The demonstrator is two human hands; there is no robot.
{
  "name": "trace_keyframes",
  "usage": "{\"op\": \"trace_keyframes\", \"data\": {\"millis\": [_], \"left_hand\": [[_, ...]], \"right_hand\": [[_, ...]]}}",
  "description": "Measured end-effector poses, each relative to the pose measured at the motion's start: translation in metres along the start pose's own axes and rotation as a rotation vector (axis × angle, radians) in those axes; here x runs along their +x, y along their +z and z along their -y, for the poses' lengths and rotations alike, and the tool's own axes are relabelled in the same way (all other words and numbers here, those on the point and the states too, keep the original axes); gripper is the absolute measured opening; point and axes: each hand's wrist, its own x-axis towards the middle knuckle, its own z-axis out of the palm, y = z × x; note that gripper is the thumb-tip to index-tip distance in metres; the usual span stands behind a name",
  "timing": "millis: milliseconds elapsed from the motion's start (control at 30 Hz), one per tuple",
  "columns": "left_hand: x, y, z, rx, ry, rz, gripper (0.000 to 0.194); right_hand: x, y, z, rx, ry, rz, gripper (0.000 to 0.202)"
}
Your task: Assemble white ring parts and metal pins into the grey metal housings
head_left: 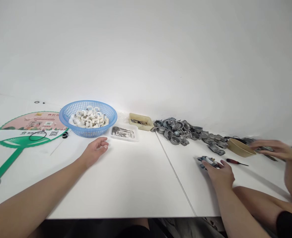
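Observation:
My left hand [95, 152] hovers over the white table just in front of the blue basket [88, 131], its fingers loosely bent and apart with nothing visible in them. White ring-shaped parts [90, 118] fill that basket. Close to my left fingertips lies a shallow clear tray [126, 138] of thin dark metal pins. On the right side, my right hand [220, 173] is closed around a grey metal housing [203, 160] with a white piece in it. My palm and fingers cover part of the housing. A screwdriver [232, 161] with a dark red handle lies just beyond that hand.
A pile of grey metal housings [174, 130] runs along the wall. Behind the tray stands a beige box [146, 125]. Another person's hand [280, 150] is beside a tan bowl [240, 147]. A green-edged fan [9, 165] and a black ring [65, 135] lie at left.

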Motion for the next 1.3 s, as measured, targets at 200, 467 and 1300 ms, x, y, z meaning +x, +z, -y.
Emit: {"op": "trace_keyframes", "data": {"millis": [200,467,1300], "left_hand": [[0.001,0.0,0.003,-0.002,0.006,-0.008,0.062],[0.006,0.002,0.0,0.032,0.054,-0.007,0.057],[0.016,-0.001,0.004,0.13,0.114,0.022,0.043]], "right_hand": [[-0.022,-0.01,0.028,-0.099,0.065,-0.105,0.082],[-0.154,0.037,0.15,0.187,-0.779,0.248,0.038],[-0.305,0.067,0.182,0.466,-0.91,0.792,0.026]]}}
